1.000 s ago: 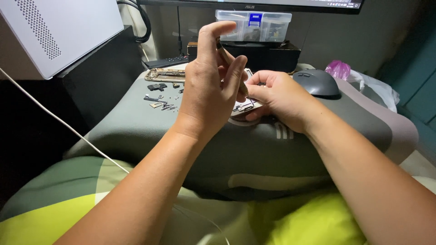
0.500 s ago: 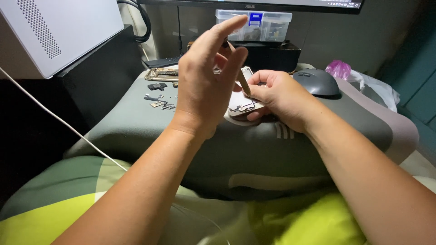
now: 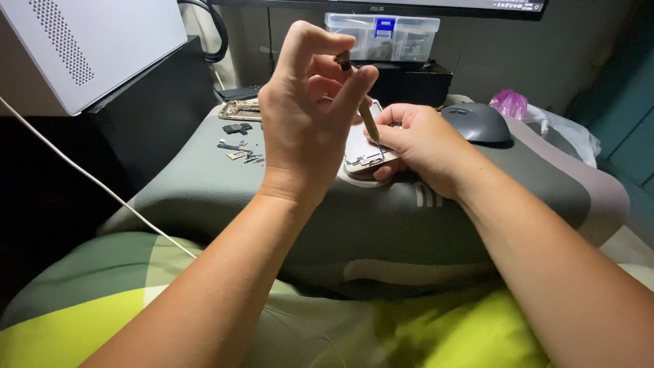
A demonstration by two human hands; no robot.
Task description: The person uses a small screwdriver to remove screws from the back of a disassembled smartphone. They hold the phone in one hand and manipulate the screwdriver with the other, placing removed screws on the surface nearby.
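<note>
On the person's lap, over a green and yellow blanket, lies a thick grey cushion, seemingly as a soft work surface that keeps small parts from rolling off. Behind it stands a white perforated case at the left, with a white cable running down from it across the dark gap, and a clear parts box at the back under a monitor edge. A dark mouse sits on the cushion's right end, near a pink bag, both out of the way of the work. At the middle of the cushion a phone, opened with its inner side up, lies flat; the right hand rests on it from the right, fingers curled over its edge and pressing it down, apparently to steady it. The left hand is raised above it, thumb and fingers pinching the top of a slim screwdriver, which slants down with its tip on the phone's lower part; the fingertip grip on the top would suit twirling it. At the cushion's far left lie a bare phone frame and, nearer, a scatter of small parts, set well apart from the hands, probably so they stay sorted and unbumped.
</note>
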